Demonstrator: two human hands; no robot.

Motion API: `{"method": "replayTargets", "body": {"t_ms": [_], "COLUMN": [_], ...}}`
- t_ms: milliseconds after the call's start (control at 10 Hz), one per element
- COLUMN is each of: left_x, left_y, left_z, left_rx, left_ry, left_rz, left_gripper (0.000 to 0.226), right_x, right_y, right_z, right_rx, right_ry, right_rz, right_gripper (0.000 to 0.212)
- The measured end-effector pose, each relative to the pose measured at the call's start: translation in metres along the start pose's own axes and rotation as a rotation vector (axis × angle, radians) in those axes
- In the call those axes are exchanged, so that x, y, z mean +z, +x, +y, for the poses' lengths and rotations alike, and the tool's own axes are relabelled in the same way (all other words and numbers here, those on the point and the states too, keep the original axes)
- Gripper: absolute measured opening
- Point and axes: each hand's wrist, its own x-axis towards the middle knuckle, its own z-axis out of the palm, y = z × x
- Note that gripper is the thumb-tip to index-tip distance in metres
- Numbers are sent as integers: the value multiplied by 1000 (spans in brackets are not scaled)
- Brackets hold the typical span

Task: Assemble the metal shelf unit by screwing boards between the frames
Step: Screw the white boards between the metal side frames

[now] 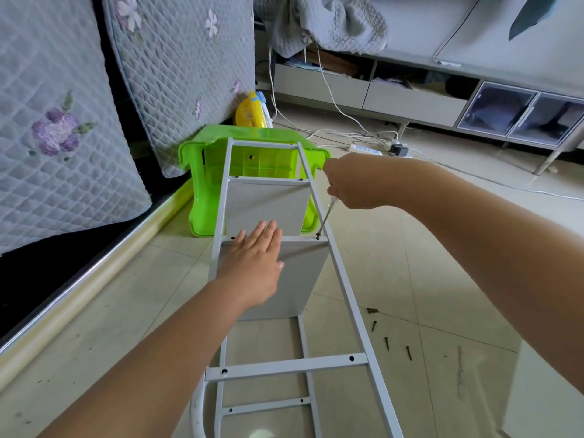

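Observation:
A white metal ladder-like frame (347, 298) lies across the floor with grey boards standing under its rungs. My left hand (254, 263) rests flat, fingers straight, on the middle rung and the near board (303, 270). A second board (268, 205) hangs beneath the rung farther away. My right hand (354, 181) grips the handle of a screwdriver (325, 216); its tip sits in a screw (317, 238) at the right end of the middle rung. Several dark loose screws (374, 325) lie on the tiles right of the frame.
A green plastic crate (202, 172) stands under the frame's far end. Quilted mattresses (63, 128) lean at the left. A power strip with white cables (368, 148) lies before a low TV cabinet (410, 99). A second frame's rungs (268, 406) show below.

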Motion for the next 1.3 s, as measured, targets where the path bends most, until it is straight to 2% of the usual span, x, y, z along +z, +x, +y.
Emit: {"method": "replayTargets", "body": {"t_ms": [100,200,300,400,500,600,800,900,1000,1100,1300], "left_x": [0,0,0,0,1,1,1,1,2,3,3], "left_y": [0,0,-1,-1,-1,-2,-1,-1,-2,-1,-2], "left_z": [0,1,1,1,1,1,1,0,0,0,0], "left_rx": [0,3,4,1,-2,5,5,5,11,12,9], "left_ry": [-1,3,5,3,2,-3,-2,-4,-3,-4,-4], "left_rz": [6,4,8,13,11,7,2,6,5,18,20], "left_gripper": [57,57,57,57,57,57,57,57,58,58,58], "right_x": [-2,2,4,4,1,-3,-7,-5,2,16,16], "right_y": [1,9,15,12,7,2,-3,-8,-14,-15,-18], "right_z": [0,1,3,2,-2,-8,-13,-13,-15,-14,-10], "right_rx": [30,77,102,117,29,-38,-53,19,91,67,-30], "right_ry": [-32,-93,-72,85,174,116,-71,-130,-88,-48,190], "right_rz": [-9,-43,-42,-60,-91,-59,73,75,117,137,48], "right_gripper": [18,32,26,34,16,8,27,40,40,26,10]}}
